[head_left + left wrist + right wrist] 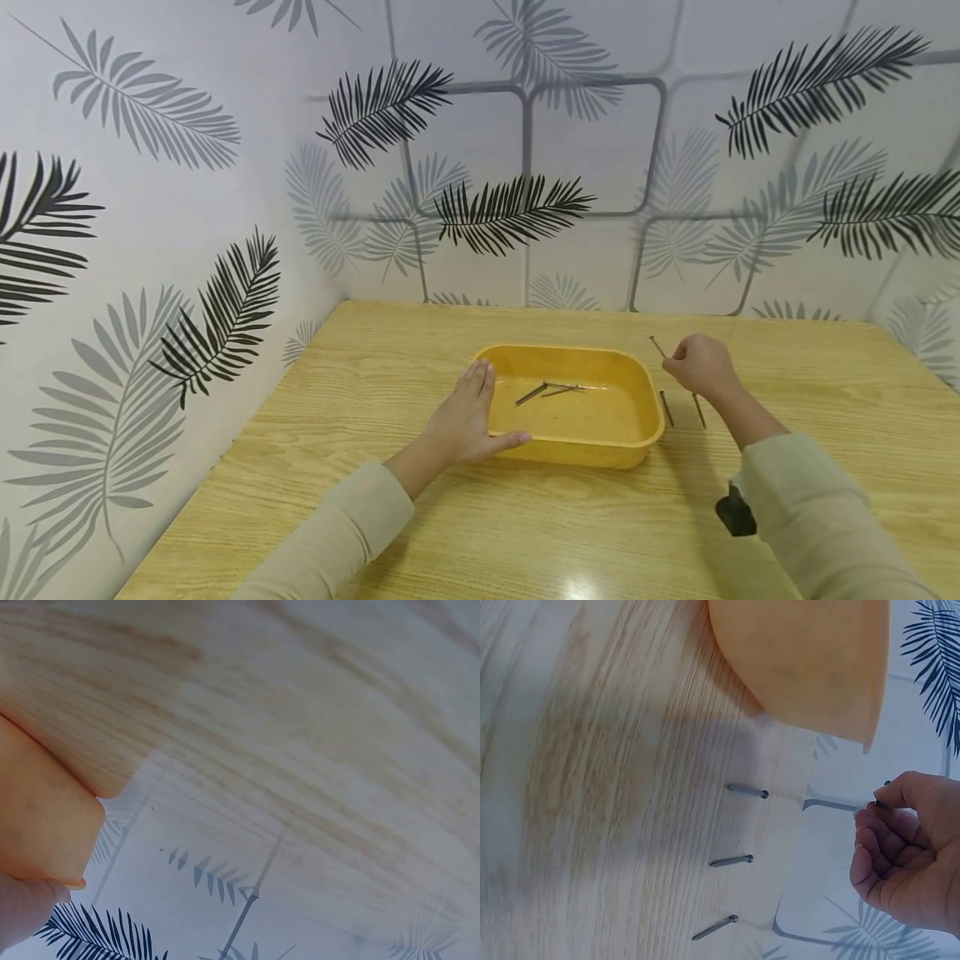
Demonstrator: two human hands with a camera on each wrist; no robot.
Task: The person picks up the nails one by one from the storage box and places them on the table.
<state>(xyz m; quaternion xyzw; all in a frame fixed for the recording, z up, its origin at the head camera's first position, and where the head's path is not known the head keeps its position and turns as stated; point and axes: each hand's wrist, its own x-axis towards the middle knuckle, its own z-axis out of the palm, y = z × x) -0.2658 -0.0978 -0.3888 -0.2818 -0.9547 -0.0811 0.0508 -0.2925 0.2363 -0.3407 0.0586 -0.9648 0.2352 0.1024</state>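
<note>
Nail point(657, 346) pinched in right hand point(701, 365); flat, open left hand point(467, 421) steadies yellow tray point(645, 442) on wooden table point(375, 375).

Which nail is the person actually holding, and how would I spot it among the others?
Start at the yellow plastic tray in the middle of the wooden table. Just past its right rim, the right hand pinches a thin grey metal nail. Unlike the two loose nails lying flat on the table beside the tray, and those inside it, this one sticks out from the fingertips.
</note>
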